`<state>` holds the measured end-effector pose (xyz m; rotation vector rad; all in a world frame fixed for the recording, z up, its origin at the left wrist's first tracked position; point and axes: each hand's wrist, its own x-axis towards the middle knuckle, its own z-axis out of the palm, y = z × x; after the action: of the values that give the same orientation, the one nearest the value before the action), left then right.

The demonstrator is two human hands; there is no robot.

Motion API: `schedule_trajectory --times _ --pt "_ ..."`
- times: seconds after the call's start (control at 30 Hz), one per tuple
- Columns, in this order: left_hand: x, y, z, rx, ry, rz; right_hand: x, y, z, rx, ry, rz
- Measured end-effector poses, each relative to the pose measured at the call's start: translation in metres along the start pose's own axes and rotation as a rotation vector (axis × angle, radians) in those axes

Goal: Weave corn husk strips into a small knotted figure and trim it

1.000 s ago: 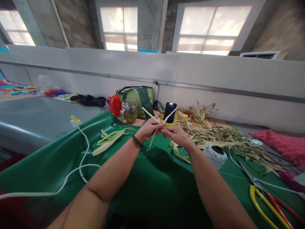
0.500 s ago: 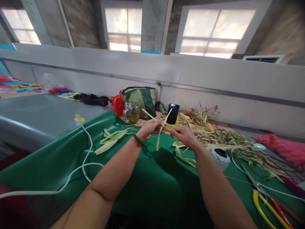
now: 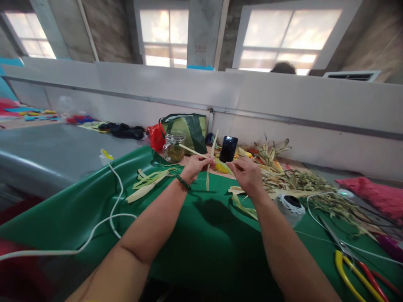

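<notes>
— Anything worn?
— Bracelet (image 3: 183, 183), dark green round beads, on left wrist (image 3: 179, 189), 7 o'clock from centre.
— Elsewhere?
— Bare left forearm (image 3: 151, 226) at 7 o'clock, bare right forearm (image 3: 277, 239) at 5; left hand (image 3: 195, 165), right hand (image 3: 248, 174) ungloved.

Pale yellow dried husk strips (image 3: 207, 180) stand out against the glossy green vinyl sheet (image 3: 201, 243); on that sheet, a white thread spool (image 3: 291, 205) (lacy-patterned, black-cored) and red-and-yellow-handled scissors (image 3: 359, 270).

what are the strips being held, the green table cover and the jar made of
Strips: likely dried plant husk or leaf; pale, matte, flat, bending.
Green cover: probably vinyl or coated fabric; smooth, soft sheen, folds.
Jar: clear glass, it seems; see-through, glinting, with a handle.
</notes>
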<state>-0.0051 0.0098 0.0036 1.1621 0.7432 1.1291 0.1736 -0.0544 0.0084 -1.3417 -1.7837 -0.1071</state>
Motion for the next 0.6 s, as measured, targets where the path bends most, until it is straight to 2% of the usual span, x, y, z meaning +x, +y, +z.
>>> schedule_trajectory --times 0.03,0.1,0.2,0.3,0.43,0.6 --pt "0.0 -0.001 0.001 -0.019 -0.013 -0.01 -0.001 -0.004 0.004 0.005 -0.017 0.036" --pt "-0.001 -0.004 0.004 -0.054 -0.052 -0.028 -0.004 -0.009 0.015 0.063 -0.138 0.095" --pt "-0.002 -0.008 0.011 -0.095 -0.089 -0.037 -0.006 -0.011 0.031 0.238 -0.271 0.135" --pt "-0.002 -0.012 0.014 -0.116 -0.079 -0.018 -0.008 -0.013 0.04 0.329 -0.25 0.131" --pt "0.0 -0.014 0.012 -0.117 -0.048 0.041 -0.011 -0.019 0.041 0.287 -0.197 0.064" --pt "-0.001 -0.011 0.011 -0.108 -0.05 0.043 -0.012 -0.019 0.04 0.218 -0.216 0.039"
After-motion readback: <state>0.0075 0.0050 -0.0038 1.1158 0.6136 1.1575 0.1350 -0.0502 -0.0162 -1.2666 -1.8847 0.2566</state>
